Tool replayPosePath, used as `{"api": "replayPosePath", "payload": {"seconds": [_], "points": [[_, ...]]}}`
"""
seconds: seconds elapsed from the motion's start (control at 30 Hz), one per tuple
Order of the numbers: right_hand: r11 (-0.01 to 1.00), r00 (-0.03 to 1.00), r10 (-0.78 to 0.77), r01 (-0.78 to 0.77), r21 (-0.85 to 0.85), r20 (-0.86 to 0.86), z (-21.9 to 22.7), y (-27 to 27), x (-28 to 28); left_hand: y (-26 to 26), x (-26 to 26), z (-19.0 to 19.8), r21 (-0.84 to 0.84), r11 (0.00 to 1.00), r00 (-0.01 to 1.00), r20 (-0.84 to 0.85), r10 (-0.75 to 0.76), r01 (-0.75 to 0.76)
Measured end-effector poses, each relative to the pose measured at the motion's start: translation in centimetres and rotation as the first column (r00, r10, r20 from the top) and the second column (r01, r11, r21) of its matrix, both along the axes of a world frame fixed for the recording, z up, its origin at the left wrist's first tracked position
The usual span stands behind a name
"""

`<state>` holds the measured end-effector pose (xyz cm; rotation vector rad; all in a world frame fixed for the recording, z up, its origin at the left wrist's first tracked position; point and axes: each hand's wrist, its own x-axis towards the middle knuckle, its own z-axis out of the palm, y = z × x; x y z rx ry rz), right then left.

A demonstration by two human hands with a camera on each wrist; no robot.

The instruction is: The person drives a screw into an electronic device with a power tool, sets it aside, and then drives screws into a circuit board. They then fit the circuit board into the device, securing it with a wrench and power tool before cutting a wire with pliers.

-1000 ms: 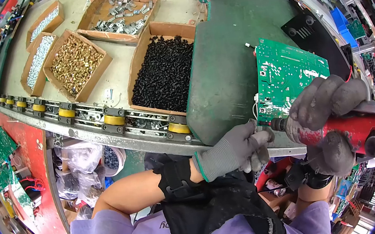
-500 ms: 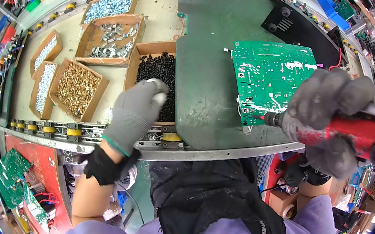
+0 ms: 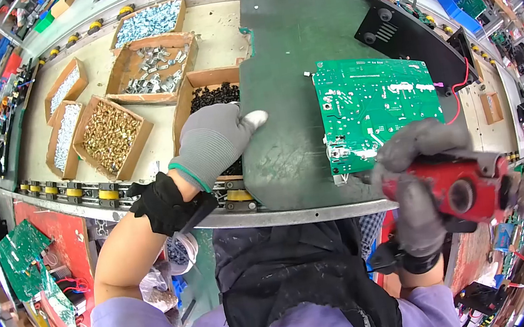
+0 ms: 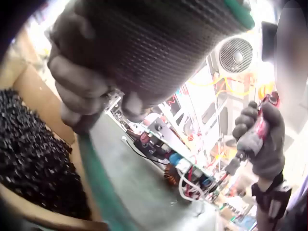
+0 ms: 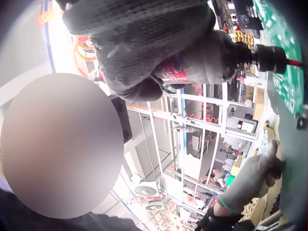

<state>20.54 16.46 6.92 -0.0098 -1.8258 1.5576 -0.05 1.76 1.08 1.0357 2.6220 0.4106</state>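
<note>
My gloved left hand (image 3: 212, 137) is over the right side of a cardboard box of black screws (image 3: 216, 95). Its fingers are curled and the thumb sticks out to the right; whether anything is inside the curl, I cannot tell. In the left wrist view the black screws (image 4: 38, 159) lie beside that hand. My gloved right hand (image 3: 414, 209) grips a red power screwdriver (image 3: 436, 180) near the close edge of a green circuit board (image 3: 379, 101). The right wrist view shows the screwdriver's chuck (image 5: 272, 58) and its red bit overlapping the board.
A green mat (image 3: 290, 126) lies under the board. Behind it leans a black metal panel (image 3: 415, 44), with a red wire (image 3: 458, 94) nearby. Left are boxes of brass-coloured parts (image 3: 106, 134), metal clips (image 3: 154, 72) and bluish screws (image 3: 151, 22). Yellow rollers (image 3: 107, 194) line the bench edge.
My left hand has left the board's near corner and moved left to the black screws, then slightly right toward the box's side. The right hand has turned the screwdriver, its rear end swinging nearer.
</note>
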Motion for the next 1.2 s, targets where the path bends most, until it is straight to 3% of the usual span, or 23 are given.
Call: {"api": "replayPosePath", "payload": {"seconds": [0.03, 0.1, 0.13, 0.17, 0.23, 0.27, 0.33, 0.37, 0.43, 0.47, 0.5, 0.57, 0.63, 0.7, 0.77, 0.8, 0.83, 0.9, 0.97, 1.03, 1.1, 1.17, 1.2], "points": [[0.999, 0.995, 0.033, -0.035, -0.024, -0.09, -0.7, -0.3, -0.5, 0.2, 0.2, 0.1, 0.001, 1.0, 1.0, 0.001, 0.001, -0.001], [0.983, 0.989, 0.135, -0.125, 0.136, -0.067, -0.8, -0.1, -0.4, 0.2, 1.1, 0.1, 0.062, 0.995, 0.991, 0.109, -0.081, 0.074], [0.992, 0.994, 0.098, -0.102, -0.077, -0.055, -0.2, -0.7, 0.1, 0.2, 1.5, -1.6, 0.222, 0.965, 0.983, 0.085, -0.162, 0.14], [0.956, 0.997, 0.063, -0.07, -0.285, -0.032, 0.1, -1.2, 0.6, 0.7, 1.8, -1.6, 0.227, 0.965, 0.983, 0.09, -0.157, 0.134], [0.972, 1.0, 0.016, -0.013, -0.236, 0.014, -0.2, -0.1, 1.6, 2.6, 2.5, -1.4, 0.281, 0.957, 0.762, 0.605, -0.232, 0.068], [0.99, 0.993, -0.113, 0.116, -0.083, 0.043, -0.3, 0.2, 2.0, 3.5, 2.9, -1.0, 0.287, 0.956, 0.758, 0.607, -0.237, 0.069], [0.946, 0.954, -0.297, 0.287, 0.153, 0.043, -0.2, 0.3, 2.5, 4.7, 3.6, 0.4, 0.245, 0.967, 0.438, 0.878, -0.192, -0.066], [0.945, 0.954, -0.298, 0.288, 0.157, 0.044, -0.1, -0.2, 2.3, 5.0, 3.8, 0.7, 0.248, 0.966, 0.437, 0.878, -0.196, -0.066], [0.921, 0.926, -0.375, 0.377, -0.1, 0.045, 0.1, -2.3, 1.2, 5.4, 4.0, 0.9, 0.243, 0.967, 0.415, 0.889, -0.192, -0.072], [0.946, 0.959, -0.283, 0.275, -0.169, -0.025, -0.3, -2.6, 0.5, 5.4, 4.1, 0.7, 0.242, 0.968, 0.413, 0.89, -0.193, -0.07], [0.946, 0.958, -0.285, 0.277, -0.168, -0.024, -0.7, -2.2, 0.5, 5.5, 4.2, 0.3, 0.272, 0.959, 0.439, 0.873, -0.211, -0.081], [0.99, 0.992, -0.078, 0.064, -0.128, -0.104, -1.4, -1.1, 0.7, 5.5, 4.2, 0.0, 0.307, 0.947, 0.464, 0.855, -0.233, -0.091], [0.973, 0.99, -0.134, 0.125, -0.194, -0.034, -0.6, -1.2, 1.6, 5.4, 4.2, -0.1, 0.313, 0.947, 0.497, 0.834, -0.239, -0.069], [0.87, 0.865, -0.492, 0.492, 0.032, 0.095, -0.5, -1.1, 1.9, 5.4, 4.1, -0.2, 0.321, 0.946, 0.516, 0.818, -0.254, -0.045], [0.896, 0.893, -0.424, 0.438, -0.078, 0.152, -1.0, -1.4, 1.7, 5.5, 4.1, -0.2, 0.326, 0.945, 0.54, 0.798, -0.269, -0.012], [0.957, 0.984, -0.177, 0.172, -0.236, -0.001, -1.3, -1.7, 0.6, 5.5, 4.1, -0.3, 0.333, 0.943, 0.536, 0.799, -0.271, -0.019], [0.932, 0.98, 0.063, -0.125, -0.34, -0.188, -1.4, -2.0, -0.1, 5.5, 4.1, -0.4, 0.339, 0.94, 0.533, 0.801, -0.273, -0.027], [0.916, 0.987, 0.047, -0.104, -0.387, -0.153, -0.9, -2.5, 0.1, 5.3, 4.0, -0.4, 0.337, 0.941, 0.589, 0.757, -0.283, 0.019], [0.939, 0.989, -0.132, 0.147, -0.311, 0.069, -0.2, -2.4, 0.6, 4.9, 3.4, -0.3, 0.334, 0.94, 0.645, 0.705, -0.294, 0.063], [0.972, 0.976, -0.196, 0.206, -0.112, 0.096, -0.6, -0.9, 2.1, 3.4, 1.4, 0.1, 0.339, 0.911, 0.837, 0.407, -0.366, 0.234], [0.981, 0.981, -0.192, 0.192, -0.006, 0.035, -1.2, 0.0, 2.8, 1.2, -2.1, -1.0, 0.213, 0.966, 0.985, 0.057, -0.162, 0.147], [0.972, 0.979, -0.182, 0.193, -0.132, 0.092, -0.3, -0.6, 3.2, -1.5, -5.0, -2.9, 0.033, 0.997, 0.988, -0.137, -0.066, 0.072], [0.974, 0.978, -0.195, 0.202, -0.101, 0.076, -0.5, -0.3, 3.1, -2.9, -6.2, -4.9, -0.163, 0.978, 0.985, -0.092, -0.145, 0.129]]}}
